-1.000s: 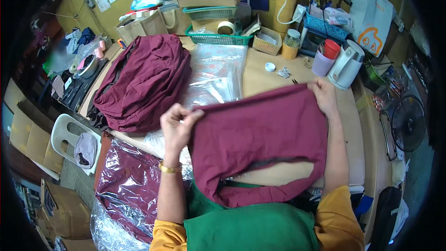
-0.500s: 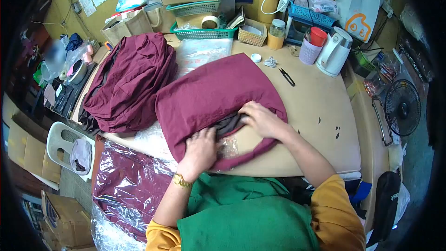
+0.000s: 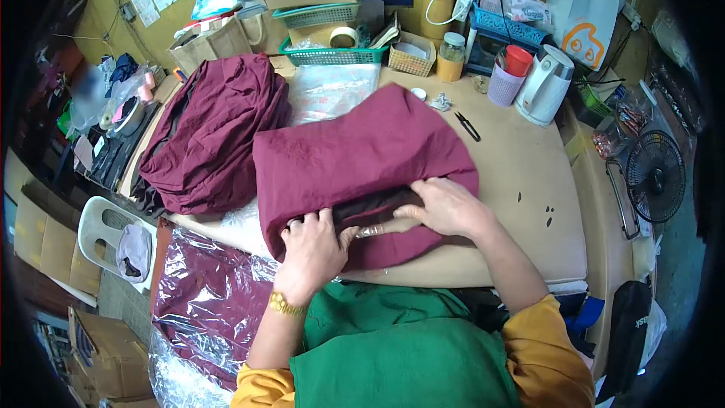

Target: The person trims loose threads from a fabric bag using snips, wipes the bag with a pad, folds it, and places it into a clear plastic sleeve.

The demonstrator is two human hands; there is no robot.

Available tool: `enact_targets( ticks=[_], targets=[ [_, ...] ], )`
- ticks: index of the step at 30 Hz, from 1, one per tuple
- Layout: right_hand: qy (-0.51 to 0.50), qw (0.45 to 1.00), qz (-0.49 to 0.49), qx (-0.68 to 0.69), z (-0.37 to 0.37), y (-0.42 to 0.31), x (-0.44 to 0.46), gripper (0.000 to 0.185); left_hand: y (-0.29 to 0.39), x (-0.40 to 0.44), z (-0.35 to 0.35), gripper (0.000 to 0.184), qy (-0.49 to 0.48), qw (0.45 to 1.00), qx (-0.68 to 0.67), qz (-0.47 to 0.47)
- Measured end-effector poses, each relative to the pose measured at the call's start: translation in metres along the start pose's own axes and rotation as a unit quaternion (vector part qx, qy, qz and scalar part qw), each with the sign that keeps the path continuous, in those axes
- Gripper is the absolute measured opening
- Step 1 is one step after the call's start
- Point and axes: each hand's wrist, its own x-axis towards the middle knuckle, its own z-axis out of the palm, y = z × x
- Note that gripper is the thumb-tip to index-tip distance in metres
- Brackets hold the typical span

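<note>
Since one second ago, the maroon cloth piece (image 3: 340, 151) has come down from the air onto the bench (image 3: 521, 181), and its right end has spread out.

At the far left of the bench rests a loose maroon pile (image 3: 219, 132), with maroon cloth in clear plastic (image 3: 204, 295) in front of it. Next is the left hand (image 3: 311, 249), with a gold band (image 3: 287, 304) at the wrist. Its fingers lie over the left part of the piece's opening, the thumb toward the middle. The piece is between the two hands, just beside the pile, and dark lining (image 3: 370, 208) shows inside. The right hand (image 3: 453, 208) is on the other part of the opening, apart from the left. I cannot tell if either hand pinches the cloth firmly. Farther right, black snips (image 3: 467, 127) lie near the piece.

I judge this cloth to be light, soft and perhaps a little slippery, so it will fold easily. The opening's two edges seem the best place to hold.
</note>
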Motion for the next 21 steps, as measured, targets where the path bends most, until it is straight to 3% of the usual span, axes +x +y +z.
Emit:
enact_targets(
  ticks=[2,3,4,6,9,13,15,16,17,18,19,20,21],
  targets=[
    [0.12,0.985,-0.079,-0.097,0.038,0.013,0.007,0.042,-0.001,0.005,0.02,0.05,0.046,0.999,0.012,0.023],
    [0.101,0.989,-0.099,-0.036,0.038,0.006,0.006,0.038,-0.001,0.011,0.03,0.047,0.051,0.997,0.004,0.059],
    [0.046,0.99,-0.132,0.035,0.047,0.002,0.007,0.046,0.0,0.015,0.04,0.045,0.054,0.994,-0.005,0.095],
    [0.074,0.979,-0.182,-0.057,0.087,-0.009,-0.003,0.06,-0.002,0.035,0.064,0.045,-0.036,0.991,-0.023,0.126],
    [0.065,0.982,-0.151,-0.089,0.118,-0.009,-0.013,0.083,-0.008,0.059,0.067,0.049,-0.106,0.992,-0.049,0.045],
    [0.091,0.978,-0.169,-0.086,0.121,0.003,-0.018,0.081,-0.012,0.069,0.063,0.044,-0.138,0.99,-0.02,0.002],
    [0.026,0.983,-0.174,-0.048,0.11,0.013,-0.013,0.075,-0.004,0.045,0.05,0.039,-0.04,0.991,-0.056,0.117],
    [-0.001,0.985,-0.154,0.076,0.085,0.018,-0.007,0.068,0.003,0.031,0.035,0.035,-0.026,0.984,-0.084,0.158],
    [0.189,0.946,-0.175,0.199,0.081,0.027,-0.001,0.057,-0.001,0.023,0.035,0.035,-0.014,0.988,-0.061,0.141],
    [0.137,0.981,-0.025,0.133,0.046,0.037,0.0,0.043,-0.009,0.018,0.035,0.036,-0.002,0.991,-0.038,0.126],
    [0.252,0.956,-0.083,0.129,0.048,0.069,0.004,0.031,-0.016,0.023,0.029,0.035,-0.049,0.994,-0.004,0.092],
    [0.328,0.923,-0.139,0.147,0.043,0.071,0.006,0.026,-0.017,0.021,0.029,0.028,0.027,0.986,-0.072,0.146],
    [0.266,0.946,-0.058,0.174,0.03,0.069,0.003,0.026,-0.012,0.02,0.025,0.023,0.069,0.948,-0.205,0.232]
  ],
)
